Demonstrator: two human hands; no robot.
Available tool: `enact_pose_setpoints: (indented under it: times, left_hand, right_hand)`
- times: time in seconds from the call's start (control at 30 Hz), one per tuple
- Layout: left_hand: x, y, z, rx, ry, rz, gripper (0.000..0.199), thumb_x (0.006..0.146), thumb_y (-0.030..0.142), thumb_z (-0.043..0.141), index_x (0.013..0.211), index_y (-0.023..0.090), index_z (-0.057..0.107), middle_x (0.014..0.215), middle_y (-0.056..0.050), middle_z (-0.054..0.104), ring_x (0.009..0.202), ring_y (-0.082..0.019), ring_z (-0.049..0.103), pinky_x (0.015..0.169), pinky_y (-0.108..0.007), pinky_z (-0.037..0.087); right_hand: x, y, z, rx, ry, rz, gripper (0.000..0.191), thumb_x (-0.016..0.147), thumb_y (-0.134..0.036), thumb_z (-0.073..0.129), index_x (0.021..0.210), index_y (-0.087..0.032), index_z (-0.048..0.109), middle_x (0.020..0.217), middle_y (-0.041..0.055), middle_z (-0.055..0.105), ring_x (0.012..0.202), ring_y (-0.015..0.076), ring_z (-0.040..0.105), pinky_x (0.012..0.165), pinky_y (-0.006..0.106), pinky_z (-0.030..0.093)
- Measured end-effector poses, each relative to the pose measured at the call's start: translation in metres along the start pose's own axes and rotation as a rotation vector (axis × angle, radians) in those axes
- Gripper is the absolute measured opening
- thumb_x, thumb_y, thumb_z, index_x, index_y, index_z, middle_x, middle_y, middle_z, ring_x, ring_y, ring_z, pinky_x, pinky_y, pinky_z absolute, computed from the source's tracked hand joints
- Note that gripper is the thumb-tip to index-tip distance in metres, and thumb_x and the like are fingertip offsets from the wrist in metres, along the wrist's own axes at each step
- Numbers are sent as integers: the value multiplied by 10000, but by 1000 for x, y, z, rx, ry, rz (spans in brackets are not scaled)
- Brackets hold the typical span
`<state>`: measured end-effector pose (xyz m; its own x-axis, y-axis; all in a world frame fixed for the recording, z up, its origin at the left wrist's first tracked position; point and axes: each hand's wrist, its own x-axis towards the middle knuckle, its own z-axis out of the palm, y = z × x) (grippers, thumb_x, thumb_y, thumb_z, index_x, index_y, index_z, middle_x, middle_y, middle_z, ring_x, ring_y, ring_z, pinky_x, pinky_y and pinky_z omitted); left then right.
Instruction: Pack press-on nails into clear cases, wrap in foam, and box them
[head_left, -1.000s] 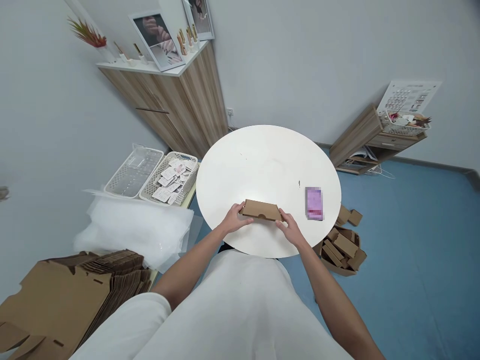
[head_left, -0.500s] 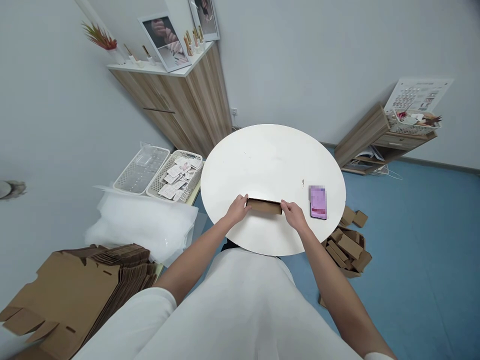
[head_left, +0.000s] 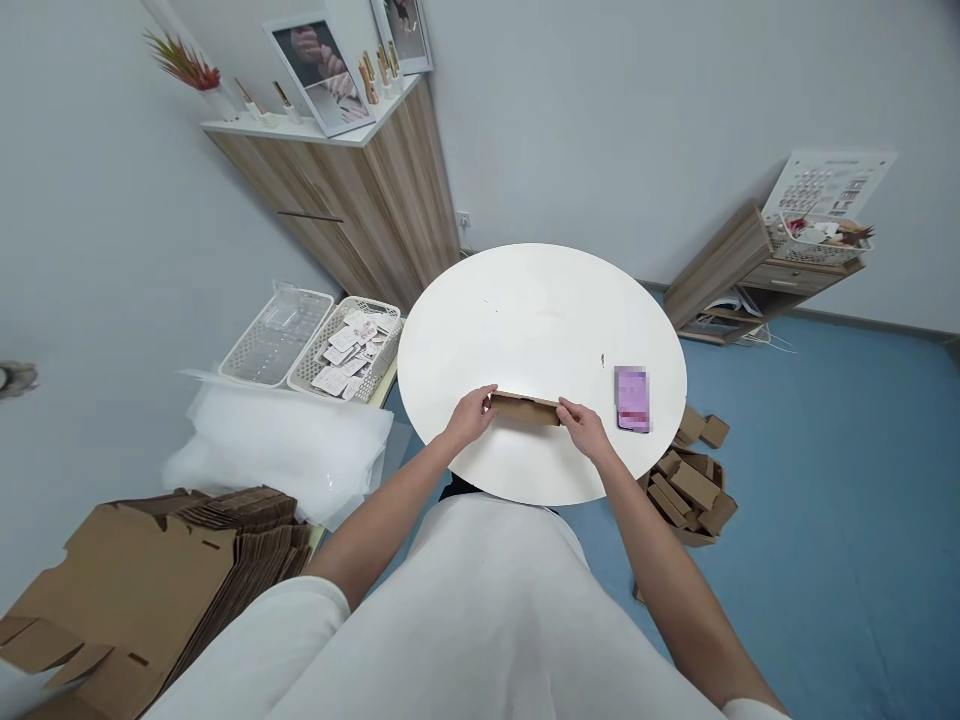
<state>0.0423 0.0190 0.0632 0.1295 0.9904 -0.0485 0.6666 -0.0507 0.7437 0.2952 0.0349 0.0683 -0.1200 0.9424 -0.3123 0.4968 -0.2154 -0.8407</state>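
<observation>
A narrow brown cardboard box [head_left: 525,409] is held between both hands over the near part of the round white table [head_left: 540,310]. My left hand [head_left: 472,415] grips its left end, fingers at the top edge and thumb on the near side. The right end is pinched by my right hand [head_left: 583,427]. Its near side faces me and the top looks folded over; the inside is hidden. A phone with a blurred purple screen [head_left: 632,400] lies on the table, right of my right hand.
Left of the table are a basket of white cards [head_left: 350,350], a basket of clear plastic [head_left: 276,337], white wrap [head_left: 277,440] and stacked flat cardboard [head_left: 135,580]. Several small boxes [head_left: 694,485] are piled at the lower right. A wooden cabinet [head_left: 352,190] stands behind.
The dark opening along the top of the box has closed to a narrow brown edge. Both hands keep their hold on its ends. The whole view has shifted slightly.
</observation>
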Motion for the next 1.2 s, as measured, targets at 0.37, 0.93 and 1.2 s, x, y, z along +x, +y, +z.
enact_pose_setpoints:
  times: [0.37, 0.93, 1.2]
  left_hand:
    - [3, 8, -2, -131, 53, -118, 410, 849, 413, 373, 1157, 196, 537, 1004, -73, 588, 865, -167, 537, 812, -316, 426]
    - [18, 6, 2, -247, 66, -289, 349, 826, 421, 404, 1016, 215, 613, 976, -41, 627, 793, -161, 571, 726, -292, 457]
    - [19, -10, 5, -324, 8, -307, 444, 790, 447, 462, 1137, 180, 533, 894, -51, 597, 761, -151, 575, 680, -281, 458]
  right_hand:
    - [4, 0, 0, 25, -5, 49, 548, 747, -527, 472, 1204, -228, 514, 1106, 64, 585, 975, 205, 536, 867, 361, 399]
    - [14, 7, 5, 119, 17, 39, 514, 778, -548, 399, 1170, -245, 540, 1219, 64, 533, 968, 223, 567, 865, 398, 424]
    - [17, 13, 11, 198, 70, 15, 532, 747, -508, 466, 1194, -221, 501, 1032, 65, 570, 813, 171, 571, 778, 359, 453]
